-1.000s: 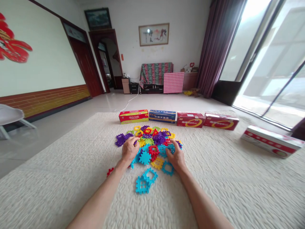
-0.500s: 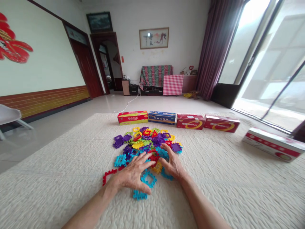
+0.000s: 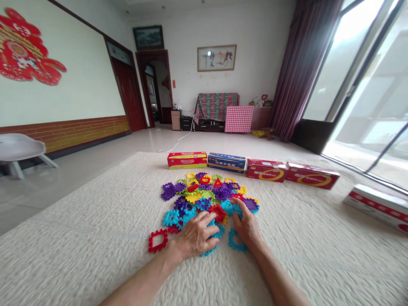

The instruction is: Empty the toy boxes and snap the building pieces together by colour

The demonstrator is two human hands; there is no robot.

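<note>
A heap of plastic interlocking pieces with notched edges lies in front of me. My left hand (image 3: 198, 235) rests palm down over light blue pieces (image 3: 219, 230) at the heap's near side, its fingers slightly bent and apart. Beside it, my right hand (image 3: 247, 224) is curved with thumb and index finger apart, touching the heap near a blue piece (image 3: 235, 207). Under its wrist side lies a blue frame piece (image 3: 234, 240). A red square frame (image 3: 157, 240) sits apart, left of my left hand. Purple pieces (image 3: 223, 193) and a yellow piece (image 3: 193, 197) lie farther back.
Behind the heap stand a red-yellow box (image 3: 187, 160), a blue box (image 3: 226, 162) and two dark red boxes (image 3: 266, 171). A white-red box (image 3: 379, 206) is at the right. All rest on a cream textured mat (image 3: 95, 212). A white chair (image 3: 22, 146) stands left.
My left hand has drawn its spread fingers in and moved over the blue pieces, pushing them together. My right hand stays at the heap's right side. The view has shifted slightly left.
</note>
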